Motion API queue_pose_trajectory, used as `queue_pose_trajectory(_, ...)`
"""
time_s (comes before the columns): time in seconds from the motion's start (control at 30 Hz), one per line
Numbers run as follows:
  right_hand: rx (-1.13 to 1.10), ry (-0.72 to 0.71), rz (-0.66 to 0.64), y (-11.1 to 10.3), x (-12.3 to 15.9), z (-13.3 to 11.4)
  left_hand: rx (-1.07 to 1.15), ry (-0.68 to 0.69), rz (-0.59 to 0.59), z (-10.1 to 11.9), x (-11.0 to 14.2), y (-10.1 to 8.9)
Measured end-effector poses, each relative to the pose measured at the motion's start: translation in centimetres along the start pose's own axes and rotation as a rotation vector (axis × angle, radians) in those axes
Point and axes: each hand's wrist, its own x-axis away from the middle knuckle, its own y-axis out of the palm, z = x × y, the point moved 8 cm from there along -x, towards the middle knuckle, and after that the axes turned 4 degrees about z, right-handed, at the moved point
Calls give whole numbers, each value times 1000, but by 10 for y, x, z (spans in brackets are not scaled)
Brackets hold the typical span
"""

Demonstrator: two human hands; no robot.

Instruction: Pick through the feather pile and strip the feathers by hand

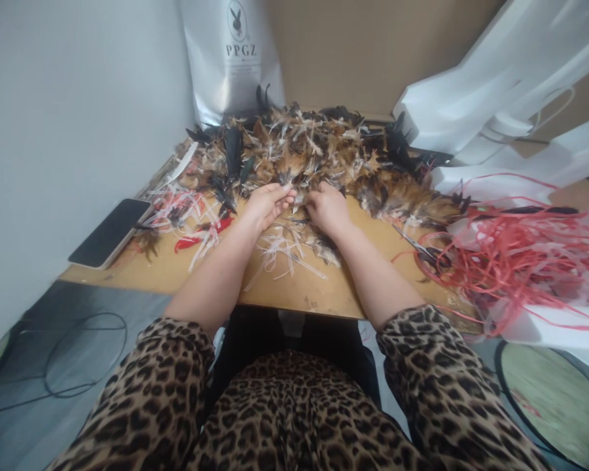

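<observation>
A large heap of brown, tan and black feathers point(319, 140) covers the back of the wooden table. At its front edge my left hand point(269, 204) pinches a small feather point(285, 175) between thumb and forefinger, the other fingers loosely curled. Close beside it, my right hand point(328, 206) is closed, back of the hand up, its fingertips down among the feathers. Whatever it grips is hidden. Below both hands, white plastic strips point(282, 248) lie in a loose tangle on the table point(294, 288).
A phone point(110, 233) lies at the left edge. Scissors point(425, 247) rest at the right, beside a mass of red ribbon strips point(525, 255). A silver bag point(235, 72) stands behind the heap. A round stool seat point(552, 399) is at lower right.
</observation>
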Motion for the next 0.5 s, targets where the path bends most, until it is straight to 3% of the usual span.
queue_pose_trajectory(0.13,-522,247,134,-13,-4,25,6,-10,6,0,1,1)
queue_pose_trajectory(0.3,-1283,544,90,4,-2,32,12,-44,6,-3,3,4)
queue_pose_trajectory(0.4,-1435,567,75,10,-2,24,8,-72,-35,-6,4,7)
queue_pose_trajectory(0.5,-1395,553,150,7,-2,26,-20,-100,-97,-9,6,11)
